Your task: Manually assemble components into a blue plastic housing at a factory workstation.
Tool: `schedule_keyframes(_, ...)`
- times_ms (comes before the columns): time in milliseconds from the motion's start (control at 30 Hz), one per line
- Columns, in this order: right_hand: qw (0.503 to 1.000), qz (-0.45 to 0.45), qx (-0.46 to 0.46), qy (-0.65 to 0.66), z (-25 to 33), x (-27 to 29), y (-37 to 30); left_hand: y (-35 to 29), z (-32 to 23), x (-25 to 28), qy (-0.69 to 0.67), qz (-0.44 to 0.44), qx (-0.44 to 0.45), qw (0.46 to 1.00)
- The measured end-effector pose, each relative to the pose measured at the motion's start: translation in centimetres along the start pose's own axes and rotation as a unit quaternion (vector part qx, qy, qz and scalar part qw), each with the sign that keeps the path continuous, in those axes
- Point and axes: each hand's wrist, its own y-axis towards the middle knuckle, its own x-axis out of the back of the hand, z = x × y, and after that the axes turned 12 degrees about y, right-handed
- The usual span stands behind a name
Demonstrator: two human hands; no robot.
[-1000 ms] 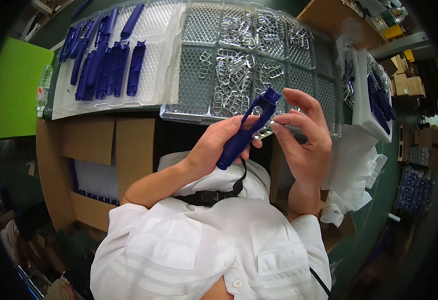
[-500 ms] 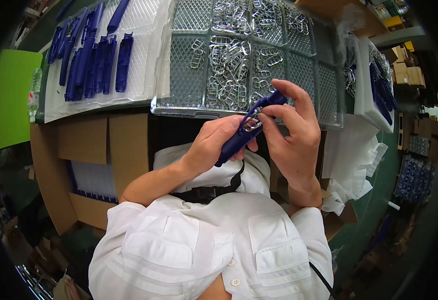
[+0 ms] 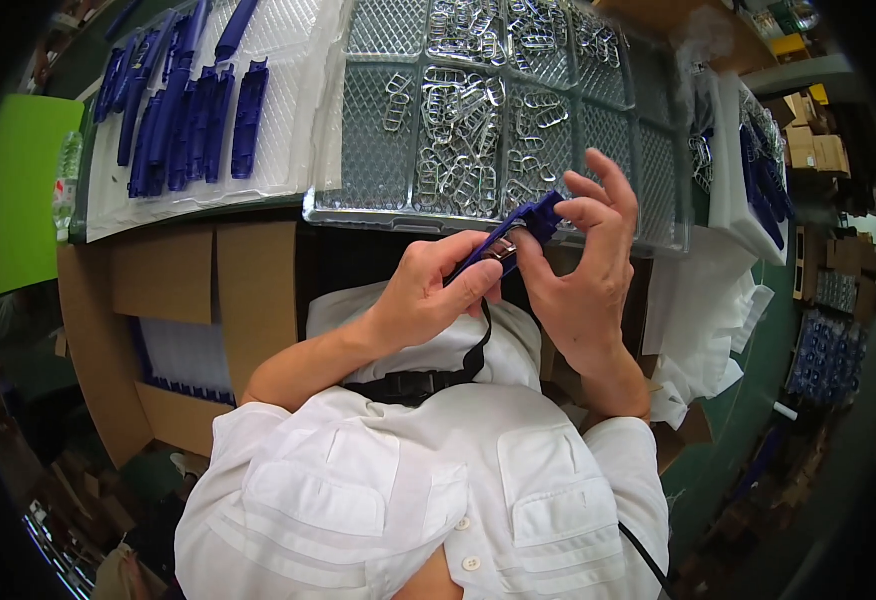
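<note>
My left hand (image 3: 436,285) grips a long dark-blue plastic housing (image 3: 536,214) near its lower end, tilted up to the right in front of my chest. A shiny metal loop piece (image 3: 500,249) sits in the opening of that housing, beside the left thumb. On the upper end, my right hand (image 3: 586,240) pinches the housing between thumb and forefinger, its other fingers raised. The right thumb presses into the opening and hides part of it. Just beyond the hands, a clear compartment tray (image 3: 368,215) carries many similar metal loop pieces (image 3: 458,140).
Several blue housings (image 3: 248,120) lie on a white textured sheet (image 3: 283,165) at the far left. Below them stands an open cardboard box (image 3: 163,275). More blue parts (image 3: 761,170) rest on a white stack at the right, above crumpled white sheets (image 3: 703,330).
The housing has tilted and dropped slightly, with its lower end now hidden by my left hand. My right thumb has moved into the opening, and the right fingers have lifted and spread.
</note>
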Motion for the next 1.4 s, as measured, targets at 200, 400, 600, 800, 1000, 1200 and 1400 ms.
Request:
schedule_keyframes(200, 0.972, 0.043, -0.182, 0.145, -0.3, 0.7, -0.7, 0.7, -1.4, -0.9, 0.068, -0.034, 0.022, 0.997)
schedule_keyframes(400, 0.963, 0.02, -0.181, 0.197, -0.8, 0.1, -1.0, 1.2, -0.6, -1.1, 0.07, -0.071, 0.034, 0.994)
schedule_keyframes(600, 0.974, 0.031, -0.164, 0.152, -1.7, -0.3, -0.7, 1.9, 0.4, -0.9, 0.058, -0.06, 0.042, 0.996)
schedule_keyframes(800, 0.936, -0.078, -0.001, 0.343, -4.0, 0.0, -0.7, 1.6, -2.7, 1.4, 0.257, -0.036, -0.156, 0.953)
schedule_keyframes(1000, 0.968, -0.056, 0.114, 0.216, -4.9, 1.8, -0.8, 0.8, -4.3, 2.7, 0.366, -0.07, -0.227, 0.9)
schedule_keyframes(1200, 0.976, -0.051, 0.095, 0.189, -6.3, 1.6, 0.3, 2.3, -5.0, 3.6, 0.396, -0.134, -0.24, 0.876)
schedule_keyframes(1400, 0.98, -0.083, 0.015, 0.182, -6.9, 2.3, 0.6, 4.6, -6.2, 5.0, 0.417, -0.147, -0.233, 0.866)
